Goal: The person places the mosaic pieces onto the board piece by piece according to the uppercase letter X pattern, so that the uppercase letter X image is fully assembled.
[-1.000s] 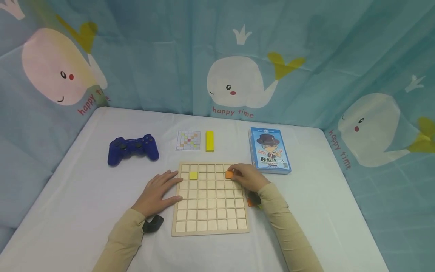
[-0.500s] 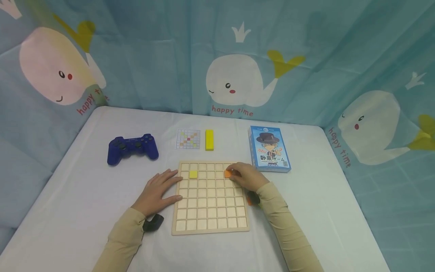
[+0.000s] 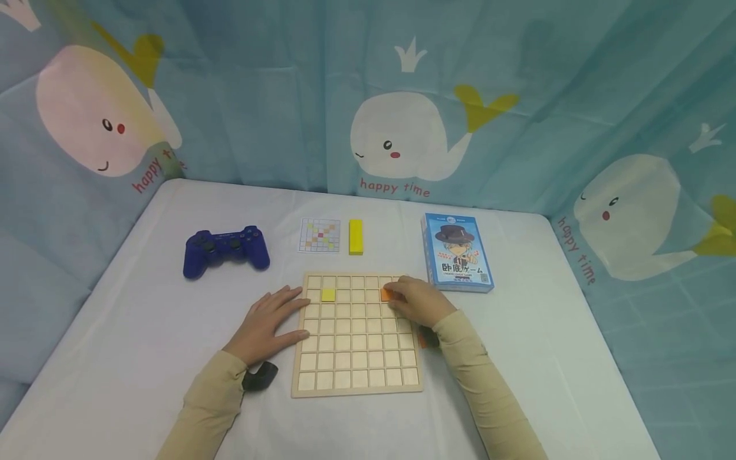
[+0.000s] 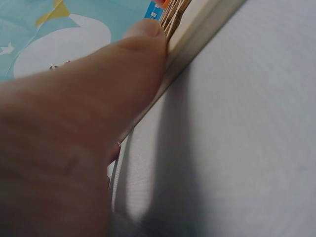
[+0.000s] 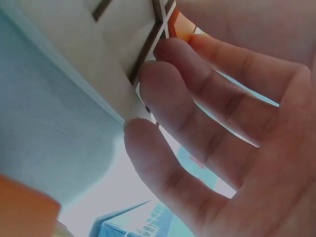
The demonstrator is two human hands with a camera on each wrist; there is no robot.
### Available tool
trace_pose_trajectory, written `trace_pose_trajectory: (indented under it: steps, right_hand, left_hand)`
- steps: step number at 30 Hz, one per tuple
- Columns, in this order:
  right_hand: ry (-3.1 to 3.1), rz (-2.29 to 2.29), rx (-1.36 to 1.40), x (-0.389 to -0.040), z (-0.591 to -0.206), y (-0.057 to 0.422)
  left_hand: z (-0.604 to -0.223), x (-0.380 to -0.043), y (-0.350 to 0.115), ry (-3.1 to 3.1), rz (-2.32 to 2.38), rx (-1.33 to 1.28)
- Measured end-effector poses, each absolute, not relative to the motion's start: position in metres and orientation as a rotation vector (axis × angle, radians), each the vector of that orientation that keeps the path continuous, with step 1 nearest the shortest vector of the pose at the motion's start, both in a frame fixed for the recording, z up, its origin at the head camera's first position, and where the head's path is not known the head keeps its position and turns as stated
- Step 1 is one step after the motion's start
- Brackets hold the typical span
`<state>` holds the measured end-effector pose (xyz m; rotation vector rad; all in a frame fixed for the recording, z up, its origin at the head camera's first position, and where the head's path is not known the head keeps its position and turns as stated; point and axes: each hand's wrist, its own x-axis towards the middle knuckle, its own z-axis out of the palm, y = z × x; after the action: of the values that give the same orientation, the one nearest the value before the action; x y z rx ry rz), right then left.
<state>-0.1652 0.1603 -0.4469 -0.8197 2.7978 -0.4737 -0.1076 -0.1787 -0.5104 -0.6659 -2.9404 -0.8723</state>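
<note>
A wooden grid board (image 3: 359, 391) lies on the white table in the head view, with a yellow square tile (image 3: 328, 295) in one of its upper-left cells. At the upper right of the grid my right hand (image 3: 422, 301) pinches an orange square tile (image 3: 386, 294) low at a cell, index finger and thumb at its edges. The right wrist view shows the same orange tile (image 5: 182, 25) by the index fingertip, the other fingers close over the board. My left hand (image 3: 266, 327) has its fingers spread, fingertips and thumb resting on the board's left edge.
A blue game controller (image 3: 227, 250) lies at the left. Behind the board are a printed grid card (image 3: 319, 235) and a yellow block (image 3: 356, 237). A blue game box (image 3: 457, 252) lies at the right. Another orange piece (image 3: 424, 340) shows partly under the right wrist.
The orange tile has gone down flatter against its cell, and my right fingers have shifted slightly over it. My left hand stays in place.
</note>
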Motion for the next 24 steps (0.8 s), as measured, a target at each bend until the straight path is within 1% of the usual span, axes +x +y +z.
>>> trace_pose_trajectory:
  steps: [10,13,18,24]
  right_hand:
    - [2.827,-0.405,-0.824,-0.163,-0.447,0.158]
    - [2.822,-0.430,-0.786,-0.161,-0.444,0.162]
    - [2.831,-0.481,-0.676,-0.153,-0.432,0.178]
    - [2.832,-0.521,-0.514,-0.139,-0.421,0.212]
  left_hand:
    - [-0.510,-0.108,-0.178,-2.939,-0.867,-0.667]
    - [-0.509,-0.108,-0.178,-2.942,-0.871,-0.667]
    - [-0.507,-0.108,-0.178,-2.940,-0.872,-0.668]
    - [-0.507,-0.108,-0.177,-2.938,-0.870,-0.673]
